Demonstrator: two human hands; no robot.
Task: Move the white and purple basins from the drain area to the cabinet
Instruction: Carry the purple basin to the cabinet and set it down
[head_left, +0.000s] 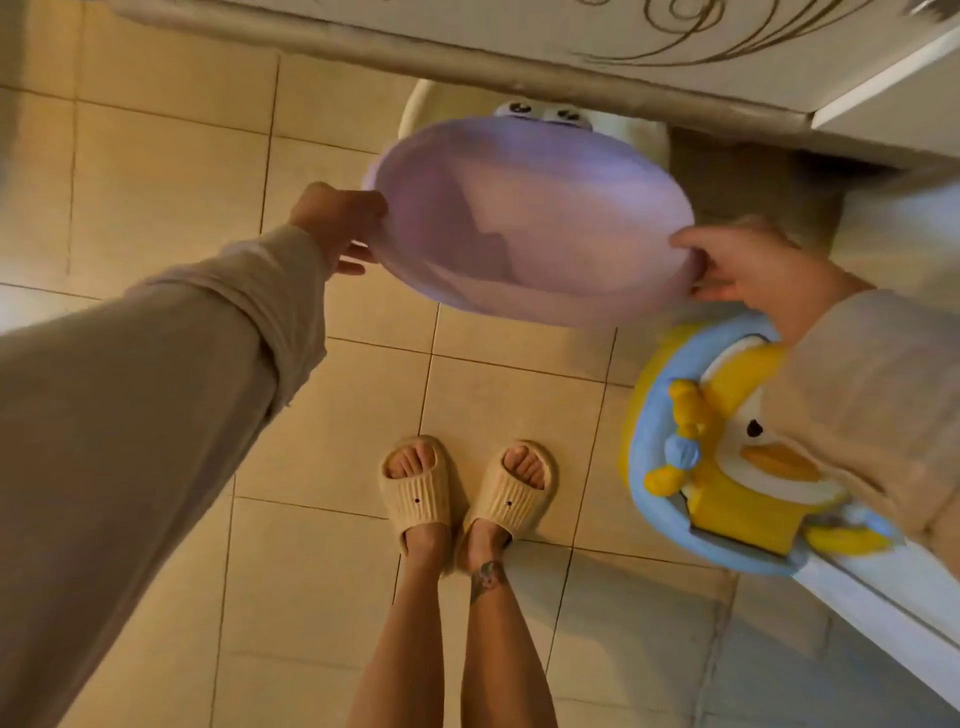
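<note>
Both hands pinch the purple basin (524, 228) by opposite rims, left hand (337, 223) and right hand (753, 275), above the tiled floor (156, 156); I think it should stay level while carried to the cabinet.

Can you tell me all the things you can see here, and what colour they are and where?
purple basin: one, pale purple, held up over the floor
white basin: one, white, behind the purple basin, mostly hidden
duck cushion: one, blue, yellow and white, on the right
floor tiles: many, beige, underneath everything
counter edge: one, pale with swirls, along the top
slippers: two, cream, on the feet
left hand: one, gripping the basin's left rim
right hand: one, gripping the right rim
</note>
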